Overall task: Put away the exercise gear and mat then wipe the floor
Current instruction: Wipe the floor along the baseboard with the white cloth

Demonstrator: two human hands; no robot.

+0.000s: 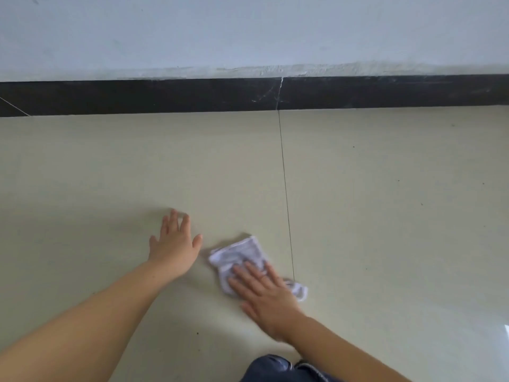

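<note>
The cloth (239, 256), white and crumpled, lies on the floor (385, 216) beside a tile joint. It looks light, soft and prone to bunching. The right hand (264, 293) presses it with fingers (249, 271) straight; the left hand (173, 245) rests flat, holding nothing.

- Setting: an indoor room, apparently a home, seen low down where floor meets wall.
- Floor (385, 216): large pale beige glossy tiles, with one thin joint (285, 188) running toward the wall.
- Skirting (137, 96): a dark stone-like band along the base of the wall.
- Wall (248, 31): plain whitish paint, rough and patchy just above the skirting.
</note>
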